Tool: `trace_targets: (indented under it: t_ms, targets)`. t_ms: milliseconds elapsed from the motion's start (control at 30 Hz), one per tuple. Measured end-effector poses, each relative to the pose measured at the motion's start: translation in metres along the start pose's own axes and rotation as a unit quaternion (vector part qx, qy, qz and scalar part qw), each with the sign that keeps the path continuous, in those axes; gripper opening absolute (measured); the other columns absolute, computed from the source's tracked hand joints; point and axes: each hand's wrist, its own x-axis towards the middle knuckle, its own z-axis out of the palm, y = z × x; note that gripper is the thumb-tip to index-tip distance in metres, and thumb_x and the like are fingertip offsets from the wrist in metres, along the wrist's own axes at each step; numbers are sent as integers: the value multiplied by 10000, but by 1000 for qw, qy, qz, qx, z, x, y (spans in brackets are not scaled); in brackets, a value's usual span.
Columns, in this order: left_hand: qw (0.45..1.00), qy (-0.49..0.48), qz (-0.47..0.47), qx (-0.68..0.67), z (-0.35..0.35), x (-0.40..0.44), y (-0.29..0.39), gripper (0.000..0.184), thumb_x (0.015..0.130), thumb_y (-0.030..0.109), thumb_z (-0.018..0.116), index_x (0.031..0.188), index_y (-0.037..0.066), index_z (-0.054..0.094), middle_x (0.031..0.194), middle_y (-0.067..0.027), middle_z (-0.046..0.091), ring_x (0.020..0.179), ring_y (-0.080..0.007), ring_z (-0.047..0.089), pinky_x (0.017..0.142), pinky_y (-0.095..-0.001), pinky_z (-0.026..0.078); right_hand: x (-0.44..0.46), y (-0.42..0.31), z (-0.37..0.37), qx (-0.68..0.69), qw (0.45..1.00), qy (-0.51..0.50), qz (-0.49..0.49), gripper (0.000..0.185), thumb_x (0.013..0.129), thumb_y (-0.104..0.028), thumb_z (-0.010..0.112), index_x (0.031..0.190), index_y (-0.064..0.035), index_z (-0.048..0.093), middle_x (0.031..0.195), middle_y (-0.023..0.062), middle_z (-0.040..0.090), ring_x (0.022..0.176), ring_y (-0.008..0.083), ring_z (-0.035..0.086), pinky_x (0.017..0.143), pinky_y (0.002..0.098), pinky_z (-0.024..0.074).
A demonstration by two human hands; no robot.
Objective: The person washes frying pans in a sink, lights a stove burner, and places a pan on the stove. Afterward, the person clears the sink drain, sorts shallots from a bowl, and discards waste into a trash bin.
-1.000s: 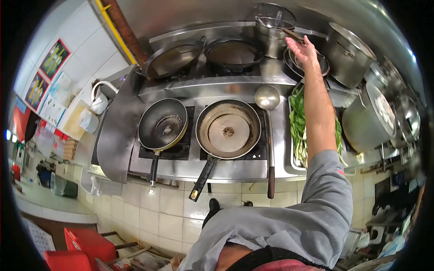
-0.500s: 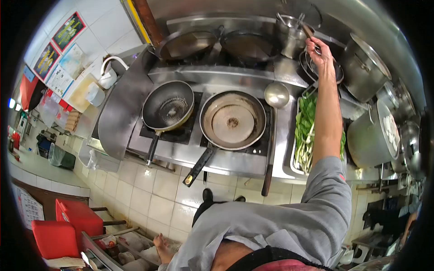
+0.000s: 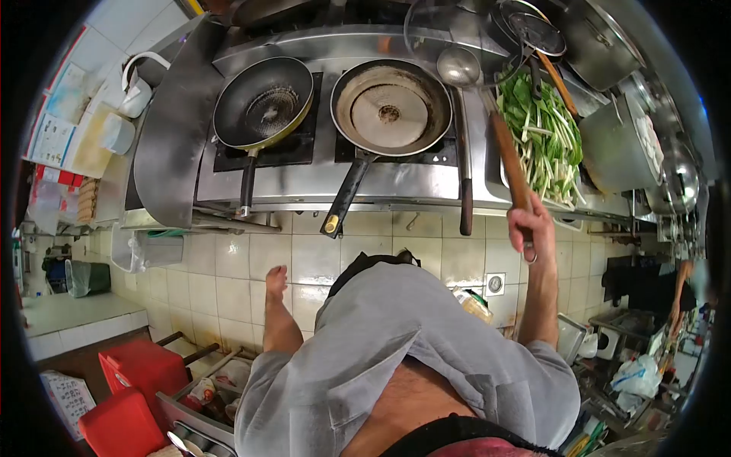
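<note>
My right hand (image 3: pixel 531 231) is closed around the wooden handle (image 3: pixel 512 164) of a strainer. The strainer's round, thin-rimmed head is smeared by motion and reaches over the back of the stove, near a steel ladle (image 3: pixel 459 67). Just beyond my right hand, a tray of cut leafy greens (image 3: pixel 542 145) sits on the counter. My left hand (image 3: pixel 276 281) hangs over the floor in front of the stove, holding nothing, its fingers loosely apart. On the burners are a dark frying pan (image 3: pixel 264 103) and a worn, light-bottomed pan (image 3: pixel 391 113), handles toward me.
Another strainer (image 3: pixel 533 34) lies at the back right, beside a large pot (image 3: pixel 598 38). A second pot (image 3: pixel 620 145) stands right of the greens. A long dark handle (image 3: pixel 466 198) juts past the stove's front edge. Red chairs (image 3: pixel 141 365) are at lower left.
My right hand has come down from the back right toward my body, bringing the wooden-handled strainer. My view has shifted, and my left hand now shows more fully.
</note>
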Motion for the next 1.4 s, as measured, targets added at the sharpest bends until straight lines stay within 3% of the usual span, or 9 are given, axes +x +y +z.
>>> trace_targets:
  t_ms: [133,233,367,667,800,1167,1400]
  targets:
    - [995,-37,51,76,5,23,40,414,779,354,574,1088,82,526,885,-9,545,776,-129,487,626,-313,417,-34,30,31,-48,997,56,12,591,696,3,534,1255,-4,342,562,36,469,314,111,403,261,220,281]
    - [987,-52,108,110,3,49,32,399,772,346,580,1064,77,545,845,-2,547,746,-116,483,596,-290,415,-49,37,51,-122,988,87,21,631,670,18,536,1268,-14,336,555,17,448,337,111,424,288,230,301]
    - [986,-42,97,129,1,42,17,404,766,286,610,1023,-22,562,898,-91,611,792,-179,556,706,-283,441,-52,39,66,-211,976,57,18,607,681,31,511,1262,-19,340,561,9,441,346,98,420,291,233,305]
    - [995,-24,16,101,-6,6,-64,372,766,298,604,1016,23,582,838,-64,598,692,-159,533,491,-307,433,-41,43,64,-340,939,43,18,585,711,46,471,1271,-43,324,644,27,470,354,88,415,293,237,313]
    - [993,-73,-33,86,-3,-5,-79,369,782,326,571,1040,63,562,834,-26,554,680,-140,475,509,-288,406,-44,36,66,-326,944,9,38,577,713,38,473,1266,-37,324,623,24,457,355,88,415,294,237,312]
    - [993,-56,60,82,16,16,-51,383,768,327,592,1033,54,554,811,-12,542,659,-121,470,509,-276,400,-61,29,70,-168,980,-31,104,557,665,20,512,1210,-7,402,557,31,434,338,114,412,291,245,276]
    - [993,-70,49,86,23,17,-43,388,762,321,604,1042,59,551,847,-11,550,682,-123,475,520,-279,399,-78,20,68,-77,990,-42,114,550,679,11,533,1211,0,390,546,52,457,320,121,411,281,239,270]
